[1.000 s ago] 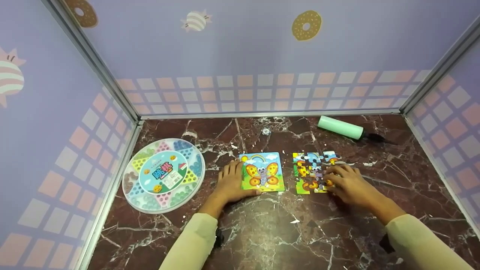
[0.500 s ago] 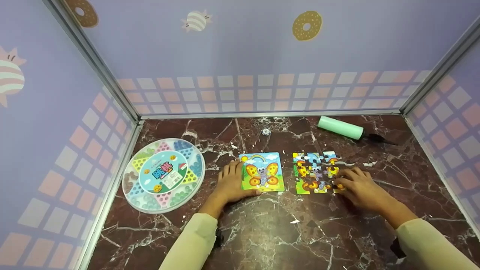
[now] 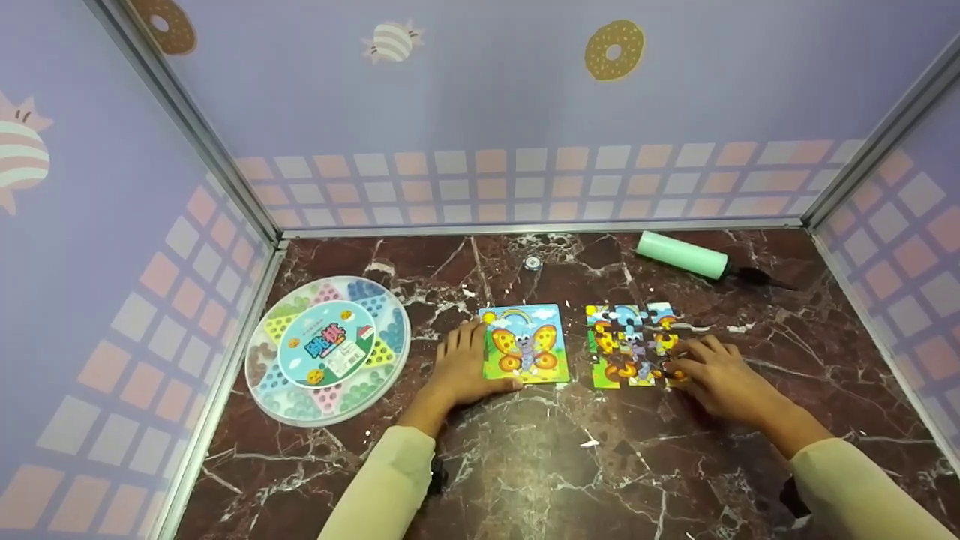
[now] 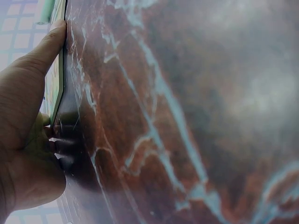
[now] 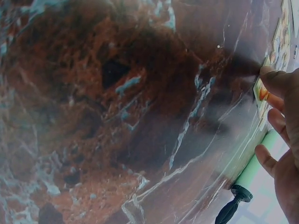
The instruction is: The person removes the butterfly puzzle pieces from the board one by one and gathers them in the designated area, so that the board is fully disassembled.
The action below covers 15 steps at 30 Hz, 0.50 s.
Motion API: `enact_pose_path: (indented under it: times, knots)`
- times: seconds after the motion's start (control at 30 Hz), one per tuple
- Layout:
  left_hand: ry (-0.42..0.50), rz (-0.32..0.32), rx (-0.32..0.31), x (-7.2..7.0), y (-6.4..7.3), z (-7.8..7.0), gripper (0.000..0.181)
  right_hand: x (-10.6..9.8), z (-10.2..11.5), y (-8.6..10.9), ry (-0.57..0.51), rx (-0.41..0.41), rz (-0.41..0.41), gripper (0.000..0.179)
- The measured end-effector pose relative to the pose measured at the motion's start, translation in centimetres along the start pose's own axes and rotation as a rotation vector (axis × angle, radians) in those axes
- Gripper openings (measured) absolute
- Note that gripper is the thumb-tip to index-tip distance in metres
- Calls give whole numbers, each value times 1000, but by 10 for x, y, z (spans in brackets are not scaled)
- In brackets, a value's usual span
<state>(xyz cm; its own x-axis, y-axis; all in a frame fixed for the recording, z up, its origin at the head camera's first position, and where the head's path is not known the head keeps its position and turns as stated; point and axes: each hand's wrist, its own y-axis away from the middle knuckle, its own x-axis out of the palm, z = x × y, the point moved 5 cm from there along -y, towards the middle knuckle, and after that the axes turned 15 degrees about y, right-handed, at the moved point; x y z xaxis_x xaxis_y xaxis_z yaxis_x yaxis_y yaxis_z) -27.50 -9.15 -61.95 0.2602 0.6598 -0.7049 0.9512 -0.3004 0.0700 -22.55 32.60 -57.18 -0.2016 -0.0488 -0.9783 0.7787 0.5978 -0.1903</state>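
A square butterfly picture board (image 3: pixel 529 345) lies flat at the middle of the table. My left hand (image 3: pixel 459 364) rests at its left side, fingers extended along the edge and thumb at the lower edge; the left wrist view shows that thumb (image 4: pixel 49 44) against the board's side. To the right lies a butterfly jigsaw puzzle (image 3: pixel 630 341), its pieces laid in loose rows with gaps. At its lower right corner, my right hand (image 3: pixel 724 379) pinches an orange and yellow puzzle piece (image 3: pixel 676 369) between thumb and fingers. The right wrist view shows this piece (image 5: pixel 262 92) at the thumb tip.
A round Chinese checkers box (image 3: pixel 330 352) with coloured marbles lies on the left. At the back right is a mint green hand pump (image 3: pixel 681 255) with a black end. A small round disc (image 3: pixel 532 263) sits behind the board. Patterned panels (image 3: pixel 487 184) enclose the marble table.
My right hand has drawn to the right with the corner puzzle piece, opening a gap beside its neighbour, then edged slightly back left. The left hand stays in place.
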Motion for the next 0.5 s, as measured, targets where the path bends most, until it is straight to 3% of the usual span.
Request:
enact_pose_path:
  times: [0.5]
  knots:
    - [19, 26, -22, 0, 1, 0, 135, 0, 2, -3, -27, 4, 21, 26]
